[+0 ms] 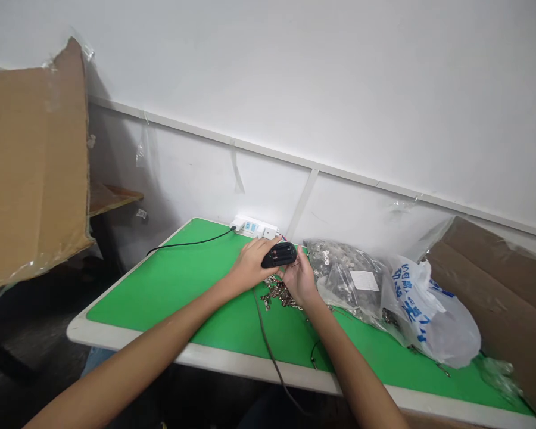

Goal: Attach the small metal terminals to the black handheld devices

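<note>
We are holding the black battery box (279,254) above the far part of the green desk (161,286), with our left grip (250,265) pressing on top and our right grip (300,277) pinching its side, keeping it steady over the little metal bits (279,293).

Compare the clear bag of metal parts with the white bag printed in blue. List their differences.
The clear plastic bag is packed with small metal parts, while the white plastic bag shows no parts through it. The clear plastic bag carries a white paper label; the white plastic bag has blue printing instead. The clear plastic bag lies nearer the hands. Both lie on the green mat.
</note>
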Demonstrator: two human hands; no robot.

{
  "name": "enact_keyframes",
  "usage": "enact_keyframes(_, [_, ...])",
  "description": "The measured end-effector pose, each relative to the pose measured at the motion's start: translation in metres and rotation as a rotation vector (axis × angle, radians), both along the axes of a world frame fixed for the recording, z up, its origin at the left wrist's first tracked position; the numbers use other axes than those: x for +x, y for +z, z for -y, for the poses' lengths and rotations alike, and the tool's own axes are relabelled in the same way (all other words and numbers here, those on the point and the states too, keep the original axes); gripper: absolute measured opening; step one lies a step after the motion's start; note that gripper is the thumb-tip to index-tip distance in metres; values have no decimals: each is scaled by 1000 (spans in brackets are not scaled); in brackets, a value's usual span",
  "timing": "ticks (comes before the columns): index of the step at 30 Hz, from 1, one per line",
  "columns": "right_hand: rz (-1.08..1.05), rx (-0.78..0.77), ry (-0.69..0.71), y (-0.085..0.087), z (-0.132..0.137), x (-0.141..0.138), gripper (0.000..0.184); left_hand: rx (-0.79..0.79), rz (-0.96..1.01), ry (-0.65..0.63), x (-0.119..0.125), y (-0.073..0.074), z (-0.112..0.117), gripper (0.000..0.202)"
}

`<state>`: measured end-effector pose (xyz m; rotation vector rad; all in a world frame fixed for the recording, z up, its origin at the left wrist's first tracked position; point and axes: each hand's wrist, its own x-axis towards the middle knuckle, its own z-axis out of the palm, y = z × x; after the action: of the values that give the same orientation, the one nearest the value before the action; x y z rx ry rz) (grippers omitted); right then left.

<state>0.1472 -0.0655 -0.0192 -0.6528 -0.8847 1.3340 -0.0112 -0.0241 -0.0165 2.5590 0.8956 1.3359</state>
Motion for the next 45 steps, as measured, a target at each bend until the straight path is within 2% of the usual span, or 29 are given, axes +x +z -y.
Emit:
enact_keyframes(5, [-83,-49,13,2,-1,4,31,-27,-71,75,1,-2,-1,73])
enact_keyframes(10, [-46,-47,-13,-3,-4,6,19,-53,-78,110,0,-6,-2,79])
enact_keyframes(14, [-38,-58,-62,-8,-9,9,20,-50,-85,115,0,-5,0,82])
enact_keyframes(20, [-25,-50,-87,-14,-14,11,21,-39,-72,78,-1,-1,0,64])
enact_keyframes(26, [-72,-57,-141,-13,-17,16,28,-51,5,74,-5,-3,-5,61])
enact_keyframes(31, [-97,-103,-143,-10,-20,24,26,-147,64,25,-6,-3,-5,54])
enact_keyframes(35, [-74,-81,-79,-6,-20,29,42,-395,216,-9,-11,4,7,53])
enact_keyframes(38, [-21,-60,-52,-2,-19,33,55,-609,326,-18,-32,4,26,53])
enact_keyframes(41, [-19,-67,-75,1,-18,34,57,-765,379,-57,-72,-5,54,57])
enact_keyframes(43, [-29,-82,-82,3,-17,32,56,-808,432,-12,-106,-14,79,66])
enact_keyframes(45, [-22,-92,-72,4,-14,30,57,-788,459,48,-141,-20,108,73])
